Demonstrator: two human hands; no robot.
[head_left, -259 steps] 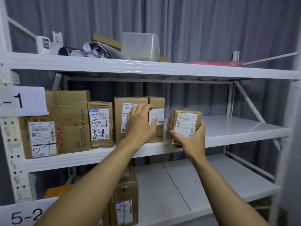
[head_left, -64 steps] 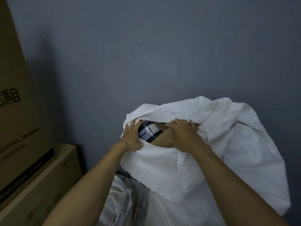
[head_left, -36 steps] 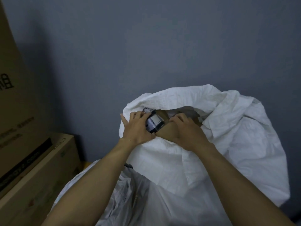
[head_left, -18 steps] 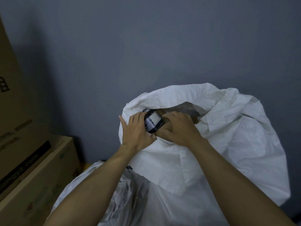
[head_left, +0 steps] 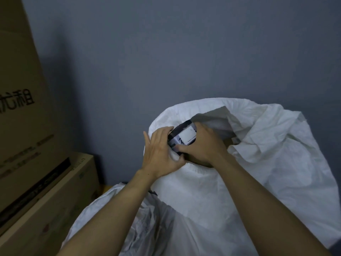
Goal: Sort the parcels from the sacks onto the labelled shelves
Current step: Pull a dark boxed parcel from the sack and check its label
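Note:
A large white woven sack [head_left: 258, 163] stands open against a grey wall. At its mouth sits a small dark parcel [head_left: 181, 136] with a white label on top. My right hand [head_left: 203, 145] grips the parcel from the right, thumb on its near edge. My left hand [head_left: 160, 152] is at the parcel's left side, its curled fingers pinching the sack's rim. A brown cardboard parcel [head_left: 227, 142] shows deeper inside the sack, mostly hidden.
A second, crumpled white sack [head_left: 140, 226] lies low in front. Large cardboard boxes [head_left: 24, 111] are stacked at the left, with a flat long box [head_left: 55, 193] below them. The shelves are out of view.
I turned from the shelves to the sack. Over the last second the dark parcel has risen out of the sack's mouth, and my right hand moved from the brown parcel onto it.

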